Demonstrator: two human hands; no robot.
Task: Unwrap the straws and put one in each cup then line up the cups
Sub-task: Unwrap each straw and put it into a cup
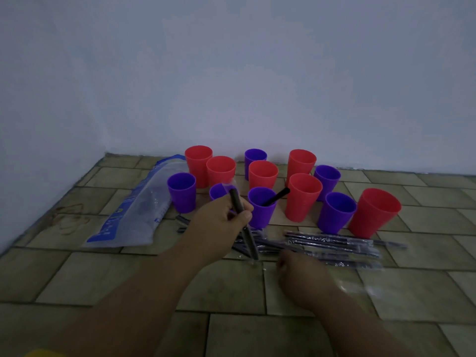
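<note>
Several red and purple cups stand in a loose cluster on the tiled floor near the wall. One purple cup (261,206) at the front holds a black straw (277,196) leaning to the right. My left hand (221,222) grips a black straw (243,222) upright-tilted, with clear wrapper at its top and bottom ends. My right hand (300,276) is low on the floor, fingers curled by the bottom end of that wrapper; whether it pinches the wrapper is unclear. A pile of wrapped black straws (332,247) lies on the floor in front of the cups.
A clear plastic bag with blue print (139,212) lies flat to the left of the cups. A crumpled clear wrapper (360,288) lies to the right of my right hand. The white wall (231,73) rises right behind the cups.
</note>
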